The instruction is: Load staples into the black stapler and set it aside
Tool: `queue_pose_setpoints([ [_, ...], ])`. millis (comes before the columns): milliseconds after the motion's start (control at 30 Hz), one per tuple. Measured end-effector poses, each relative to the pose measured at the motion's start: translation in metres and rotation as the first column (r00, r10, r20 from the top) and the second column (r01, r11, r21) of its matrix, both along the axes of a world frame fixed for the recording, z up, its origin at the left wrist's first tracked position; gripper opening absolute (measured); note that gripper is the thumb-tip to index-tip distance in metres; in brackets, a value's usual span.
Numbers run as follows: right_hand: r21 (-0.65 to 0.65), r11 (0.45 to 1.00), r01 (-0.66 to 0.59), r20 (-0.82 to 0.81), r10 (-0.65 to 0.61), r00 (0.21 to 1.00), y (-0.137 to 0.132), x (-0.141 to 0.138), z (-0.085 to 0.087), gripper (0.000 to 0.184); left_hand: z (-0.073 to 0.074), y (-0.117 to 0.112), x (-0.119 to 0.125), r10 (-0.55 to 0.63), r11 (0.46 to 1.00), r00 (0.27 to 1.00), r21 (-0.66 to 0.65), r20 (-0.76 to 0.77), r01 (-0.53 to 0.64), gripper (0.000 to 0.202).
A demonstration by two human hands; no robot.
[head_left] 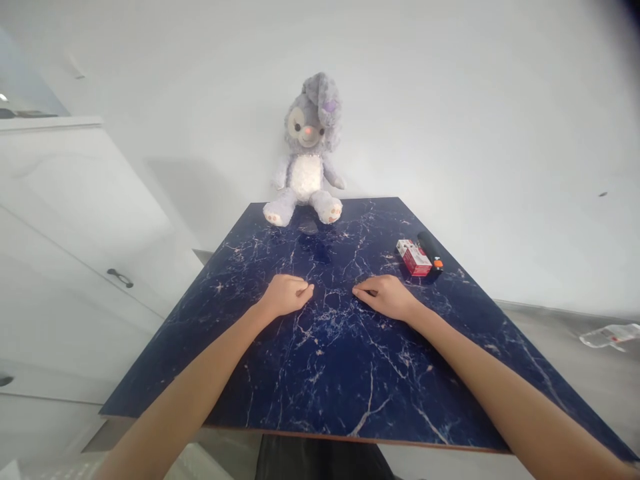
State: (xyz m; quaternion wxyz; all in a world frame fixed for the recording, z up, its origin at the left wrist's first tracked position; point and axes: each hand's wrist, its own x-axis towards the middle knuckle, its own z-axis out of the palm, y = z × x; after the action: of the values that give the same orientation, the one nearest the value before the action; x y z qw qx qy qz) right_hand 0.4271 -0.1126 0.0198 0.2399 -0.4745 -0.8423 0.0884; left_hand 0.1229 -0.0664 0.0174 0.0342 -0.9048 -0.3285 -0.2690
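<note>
My left hand (289, 295) rests on the blue marbled tabletop (320, 393), its fingers curled into a loose fist with the thumb along the front. Across a short gap, my right hand (384, 296) lies on the same surface, fingers folded in and the thumb pointing left. Neither hand shows anything held in it. Nearest to the right hand is a small red and white box (415, 258), a little beyond it and to the right. Against the box's right side lies a black cylindrical object (430, 251) with an orange part at its near end.
A grey plush rabbit (306, 177) sits at the table's far edge, against the white wall (450, 100). To the left stands a white cabinet (75, 267) with dark handles. Clear plastic packaging (610, 337) lies on the floor at right. A dark seat (320, 460) shows below the near edge.
</note>
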Motion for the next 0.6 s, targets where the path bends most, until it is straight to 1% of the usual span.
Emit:
queue_pose_setpoints([
  [367, -0.035, 0.999, 0.011, -0.029, -0.012, 1.000, 0.0018, -0.0019, 0.0009, 0.031, -0.0010, 0.0011, -0.0020, 0.017, 0.998, 1.000, -0.067, -0.015, -0.018, 0.050],
  [600, -0.043, 0.999, 0.017, -0.027, -0.018, 0.999, 0.0029, -0.0013, -0.0004, 0.034, 0.0004, 0.0016, -0.0012, 0.009, 0.995, 1.000, -0.094, -0.024, -0.011, 0.048],
])
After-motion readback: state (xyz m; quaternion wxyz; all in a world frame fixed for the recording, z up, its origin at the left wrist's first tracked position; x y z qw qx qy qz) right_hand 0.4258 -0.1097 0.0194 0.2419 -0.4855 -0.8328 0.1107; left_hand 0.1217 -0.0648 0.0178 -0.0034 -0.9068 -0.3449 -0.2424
